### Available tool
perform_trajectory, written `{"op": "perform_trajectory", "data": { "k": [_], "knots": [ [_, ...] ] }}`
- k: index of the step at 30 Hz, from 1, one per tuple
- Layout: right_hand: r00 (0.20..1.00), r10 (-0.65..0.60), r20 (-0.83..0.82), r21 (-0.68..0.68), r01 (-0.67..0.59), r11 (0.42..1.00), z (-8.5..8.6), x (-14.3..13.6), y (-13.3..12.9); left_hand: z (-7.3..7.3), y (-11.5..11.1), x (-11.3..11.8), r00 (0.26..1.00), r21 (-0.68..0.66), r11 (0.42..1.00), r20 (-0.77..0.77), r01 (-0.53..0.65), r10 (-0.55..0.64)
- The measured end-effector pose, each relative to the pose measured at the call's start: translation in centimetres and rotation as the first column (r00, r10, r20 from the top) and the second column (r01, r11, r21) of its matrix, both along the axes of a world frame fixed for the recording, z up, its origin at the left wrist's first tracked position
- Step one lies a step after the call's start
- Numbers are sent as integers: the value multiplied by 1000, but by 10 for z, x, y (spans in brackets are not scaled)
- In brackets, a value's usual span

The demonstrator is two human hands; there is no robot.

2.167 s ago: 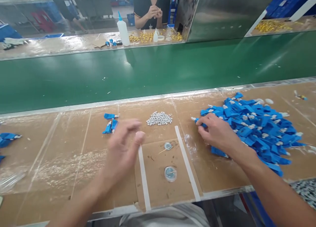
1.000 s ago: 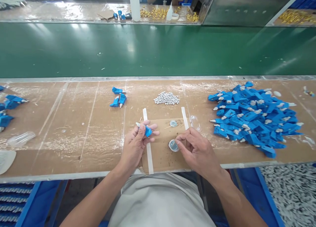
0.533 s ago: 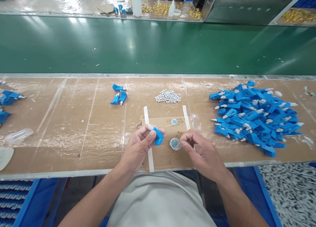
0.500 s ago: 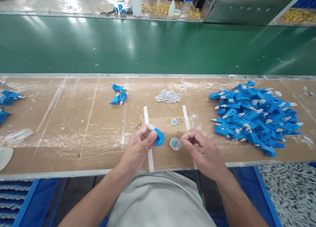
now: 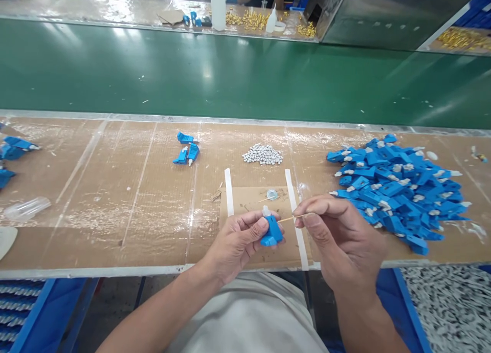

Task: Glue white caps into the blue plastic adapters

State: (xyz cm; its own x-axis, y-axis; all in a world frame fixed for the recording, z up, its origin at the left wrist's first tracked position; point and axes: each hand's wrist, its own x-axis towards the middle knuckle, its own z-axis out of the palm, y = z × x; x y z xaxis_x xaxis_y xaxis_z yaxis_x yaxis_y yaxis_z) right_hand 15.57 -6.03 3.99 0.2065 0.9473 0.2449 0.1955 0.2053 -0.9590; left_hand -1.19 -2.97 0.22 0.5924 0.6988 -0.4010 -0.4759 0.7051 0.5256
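My left hand (image 5: 241,239) grips a blue plastic part (image 5: 271,231) with a whitish tip pointing up, above the brown cardboard between two white tape strips. Pinched in my right hand (image 5: 341,235) is a thin wooden stick (image 5: 292,218), whose left end meets or nearly meets the right side of the blue part. Behind the hands, a small round clear piece (image 5: 272,195) lies on the cardboard. Farther back sits a heap of small grey-white pieces (image 5: 263,154). The round dish seen earlier is hidden by my hands.
A large pile of blue parts (image 5: 399,189) lies at the right, with a few blue parts (image 5: 187,151) left of centre. Clear plastic (image 5: 28,209) rests at the far left. Beyond the green belt (image 5: 230,76), a person's arm shows near brass pieces. Blue trays (image 5: 416,312) stand below the table edge.
The left hand has moved right with the blue part, which is now turned differently. My right hand has lifted the stick away from the round dish and brought it beside the part.
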Motion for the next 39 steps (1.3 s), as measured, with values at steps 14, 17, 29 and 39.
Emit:
{"op": "perform_trajectory", "data": {
  "k": [14, 17, 29, 39],
  "knots": [
    [988, 63, 140, 92, -76, 993, -13, -2, 3, 1, 0, -1, 1000, 5, 1000, 10, 7, -7],
    [981, 79, 179, 92, -96, 991, -13, -2, 3, 0, 0, -1, 1000, -6, 1000, 9, 4, -4],
    [900, 128, 418, 123, -195, 973, -10, -2, 1, -6, -3, -1, 999, -13, 1000, 34, 17, -16],
    [920, 80, 385, -65, -60, 996, -29, 20, -5, -14, 3, -15, 1000, -44, 999, 10, -13, 13]
  ]
}}
